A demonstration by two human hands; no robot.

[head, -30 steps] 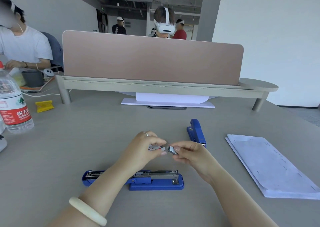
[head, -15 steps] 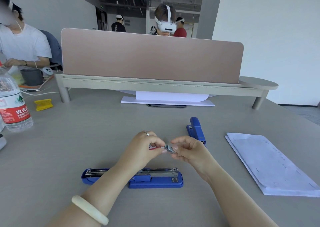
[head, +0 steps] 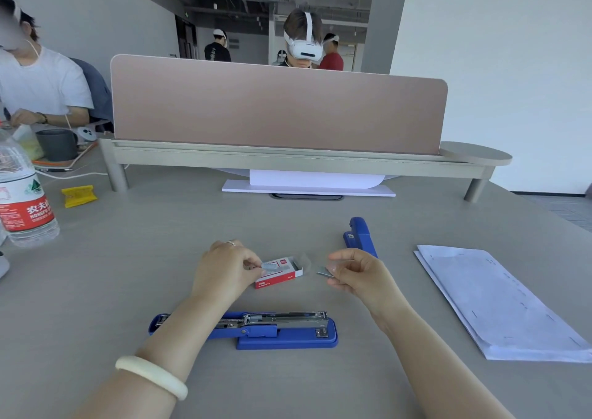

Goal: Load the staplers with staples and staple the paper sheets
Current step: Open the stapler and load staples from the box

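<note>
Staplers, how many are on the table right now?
2. One stapler lies opened flat near the front edge, between the forearms. The other stapler sits closed farther back, just behind the right hand. None seems hidden.

An open blue stapler [head: 256,329] lies near the desk's [head: 128,274] front edge; behind it, each hand [head: 224,273] [head: 358,274] pinches staples [head: 325,272] over a staple box [head: 278,273].

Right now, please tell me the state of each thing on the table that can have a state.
Near stapler: opened flat, magazine exposed.
Far stapler: closed.
Staple box: open, lying flat.
Paper sheets: stacked, untouched.
Left hand: pinching a staple strip.
Right hand: pinching a shorter staple piece.
Water bottle: upright.
</note>
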